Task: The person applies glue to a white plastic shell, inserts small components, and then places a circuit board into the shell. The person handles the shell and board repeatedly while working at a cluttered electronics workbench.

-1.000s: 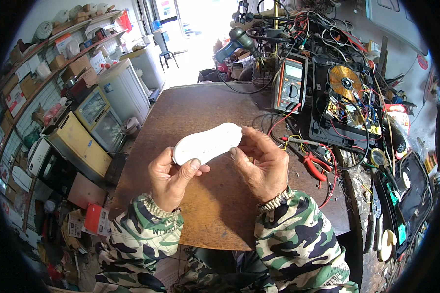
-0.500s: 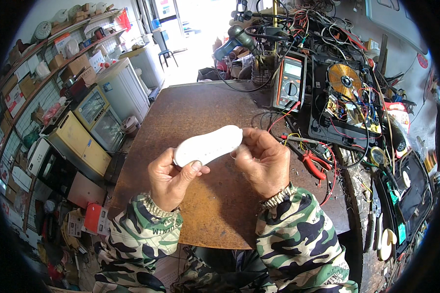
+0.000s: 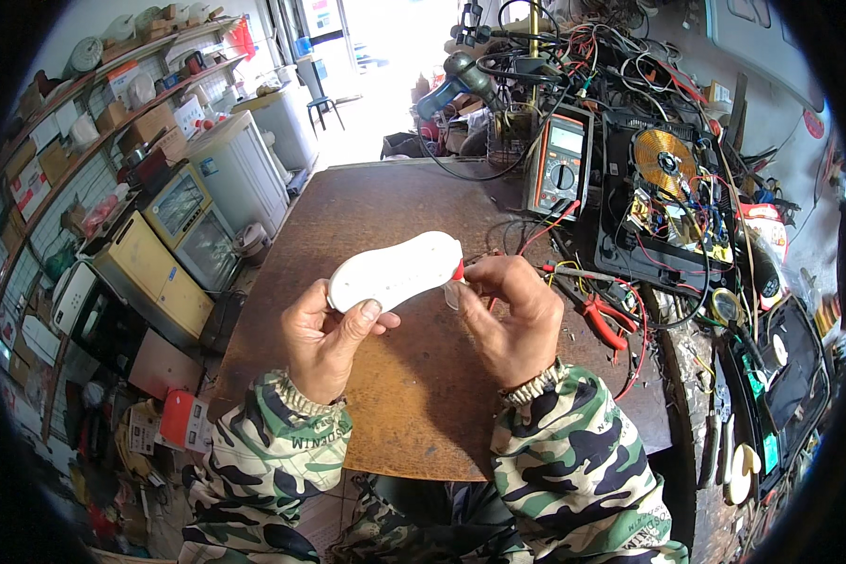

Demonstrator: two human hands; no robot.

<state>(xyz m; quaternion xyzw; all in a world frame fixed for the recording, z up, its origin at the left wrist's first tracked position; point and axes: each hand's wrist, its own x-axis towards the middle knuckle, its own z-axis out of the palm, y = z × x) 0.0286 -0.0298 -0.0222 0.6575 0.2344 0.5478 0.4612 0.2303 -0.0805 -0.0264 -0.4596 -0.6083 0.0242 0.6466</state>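
White case (image 3: pixel 395 273), slim-waisted and rounded at both ends, held up over the middle of the brown tabletop (image 3: pixel 376 207), not touching it, and on the move! Shifted just a touch toward the tabletop's far edge since half a second ago. Drawn a little the other way, toward the tabletop's right edge: the right hand (image 3: pixel 517 315). And now, showing red! Uncovered at the case's end nearer the tabletop's right edge, out of sight a moment earlier: a small red piece (image 3: pixel 458 271). Likely meaning, as a judgement, hands now busy with that end rather than simply steadying the whole. Just below, and fainter to the eye, a clear sliver (image 3: pixel 452 297), too indistinct to name.

Over to the pose. Reaching in past the tabletop's near edge, both camouflage sleeves (image 3: pixel 573 451), wrists turned inward. Clamped on the end nearer the tabletop's left edge, the left hand (image 3: pixel 321 338), thumb pressed along the upper face, fingers tucked behind. Curled in from the tabletop's right side, the right hand once more, thumb and forefinger brought nearly together beside the red piece. Pinched on it or merely resting against it? Cannot tell from here.
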